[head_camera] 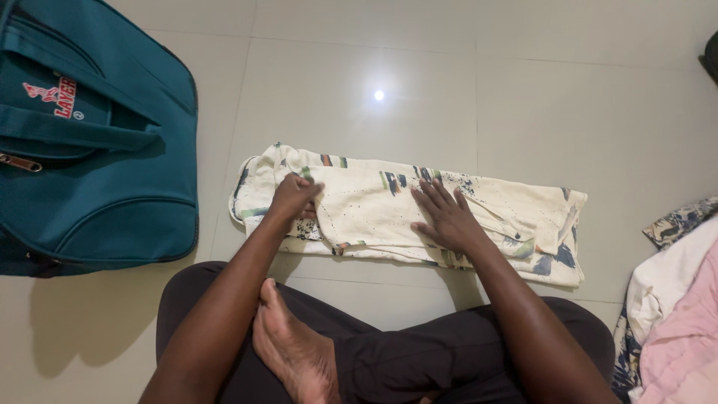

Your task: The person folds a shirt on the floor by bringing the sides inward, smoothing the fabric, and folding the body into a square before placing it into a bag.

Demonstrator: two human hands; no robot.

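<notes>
Head view, looking straight down: the cream printed garment (419,213) lies folded into a long band on the tiled floor (359,67), dead centre, just beyond my crossed legs (389,352). My left hand (293,196) sits at about nine o'clock on the cloth, fingers curled shut around a pinch of fabric, apparently to hold that fold in place. My right hand (447,215) is open and flat, palm down near the middle, pressing the layers so they lie smooth. At ten o'clock, a teal bag (90,150) lies apart. At four o'clock, piled clothes (677,299) rest.
</notes>
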